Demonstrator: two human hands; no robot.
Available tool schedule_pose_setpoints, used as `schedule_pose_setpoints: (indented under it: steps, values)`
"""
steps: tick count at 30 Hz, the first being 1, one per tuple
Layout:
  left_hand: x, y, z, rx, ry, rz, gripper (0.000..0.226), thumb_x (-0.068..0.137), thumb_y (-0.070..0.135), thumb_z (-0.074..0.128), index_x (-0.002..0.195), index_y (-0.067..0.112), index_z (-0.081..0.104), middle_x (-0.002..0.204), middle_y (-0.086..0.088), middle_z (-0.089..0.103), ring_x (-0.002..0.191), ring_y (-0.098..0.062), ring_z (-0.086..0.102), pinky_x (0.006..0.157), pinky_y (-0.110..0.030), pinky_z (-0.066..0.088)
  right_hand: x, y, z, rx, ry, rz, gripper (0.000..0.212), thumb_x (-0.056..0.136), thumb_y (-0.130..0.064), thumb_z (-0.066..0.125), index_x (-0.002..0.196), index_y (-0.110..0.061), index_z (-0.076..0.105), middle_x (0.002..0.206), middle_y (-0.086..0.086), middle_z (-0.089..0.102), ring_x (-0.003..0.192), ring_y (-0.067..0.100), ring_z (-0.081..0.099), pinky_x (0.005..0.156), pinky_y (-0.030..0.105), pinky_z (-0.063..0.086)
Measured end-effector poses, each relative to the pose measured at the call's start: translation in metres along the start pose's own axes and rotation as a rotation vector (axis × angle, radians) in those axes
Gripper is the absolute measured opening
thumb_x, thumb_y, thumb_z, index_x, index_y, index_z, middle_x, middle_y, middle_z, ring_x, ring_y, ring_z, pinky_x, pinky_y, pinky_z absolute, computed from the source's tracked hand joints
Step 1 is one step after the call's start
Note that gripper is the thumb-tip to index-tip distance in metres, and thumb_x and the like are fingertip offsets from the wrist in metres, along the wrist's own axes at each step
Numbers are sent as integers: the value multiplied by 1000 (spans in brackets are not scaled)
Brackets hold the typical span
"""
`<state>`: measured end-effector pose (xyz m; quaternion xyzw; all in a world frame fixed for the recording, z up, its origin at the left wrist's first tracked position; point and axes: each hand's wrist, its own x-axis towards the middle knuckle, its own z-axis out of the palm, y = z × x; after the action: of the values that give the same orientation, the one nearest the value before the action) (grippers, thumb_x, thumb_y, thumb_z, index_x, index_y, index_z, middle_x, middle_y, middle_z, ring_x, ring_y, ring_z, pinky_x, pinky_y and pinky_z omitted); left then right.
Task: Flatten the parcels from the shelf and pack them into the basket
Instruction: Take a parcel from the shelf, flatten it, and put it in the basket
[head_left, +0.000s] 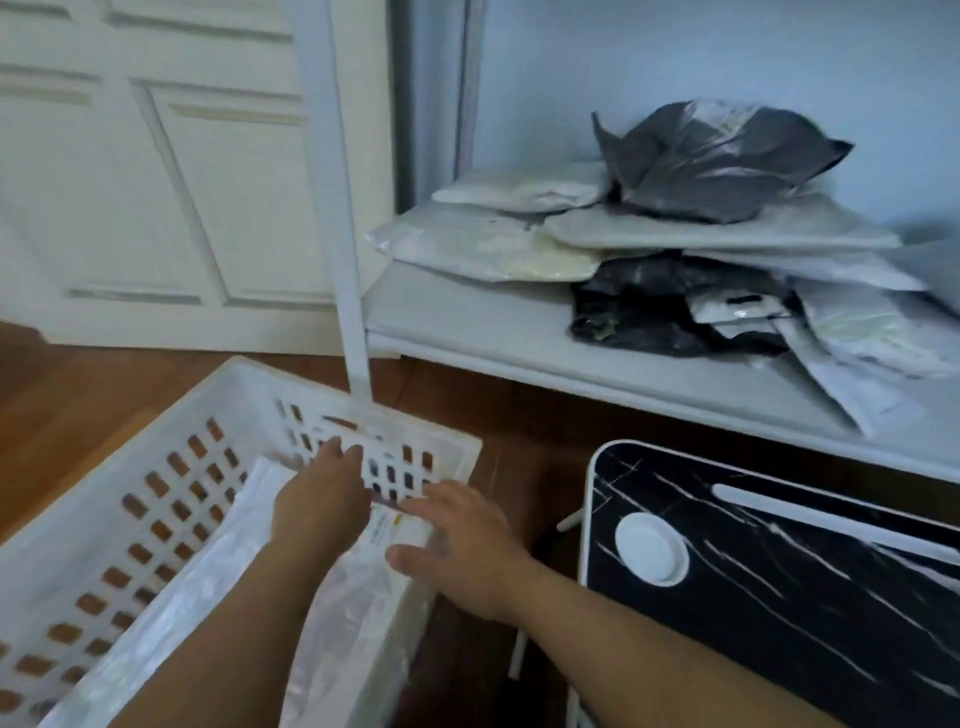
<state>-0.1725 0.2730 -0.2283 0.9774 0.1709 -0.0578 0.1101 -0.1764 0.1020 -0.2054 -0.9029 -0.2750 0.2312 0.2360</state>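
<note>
Forearms reach down from the near edge into the white perforated basket (156, 499), which sits on the wooden floor (67, 395). Both hands lie flat, fingers fairly straight and gripping nothing that I can see. The left hand (322, 499) presses near the basket's far wall, and the right hand (457, 540) spreads just beside it over the right-hand side, so the two are close together but not touching. Under them lies a pale plastic-wrapped parcel (358, 623) with a printed label (387, 530) showing between the hands. The flat palms suggest it is being pushed down so that it lies level on the white parcels (260, 493) already stacked inside, which saves room for more.

Right of the basket stands a small black marble-patterned table (779, 597) with a white rim and a round white recess (649, 548), probably the surface for flattening.

Farther back, the low white shelf (493, 322) carries the unpacked heap: white and cream mailer bags (488, 244), a puffy grey bag (717, 161) on top and a crumpled black bag (665, 312) underneath. Most are plainly plump, so much of the job appears to remain. A white panelled door (156, 182) closes the view behind.
</note>
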Motion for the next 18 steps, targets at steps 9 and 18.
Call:
schedule_pose_setpoints:
  steps: [9, 18]
  values:
    - [-17, 190, -88, 33, 150, 415, 42, 97, 37, 46, 137, 22, 48, 133, 0, 51, 119, -19, 53, 96, -31, 44, -130, 130, -141, -105, 415, 464, 62, 92, -55, 49, 144, -22, 42, 154, 4, 29, 143, 22, 19, 115, 35, 23]
    - [-7, 348, -106, -91, 234, 591, 31, 96, 34, 48, 119, 17, 60, 127, -1, 51, 116, -20, 53, 93, -30, 45, -231, 217, -212, -206, 503, 640, 65, 93, -57, 46, 147, -24, 33, 159, 2, 14, 146, 22, 11, 114, 37, 25]
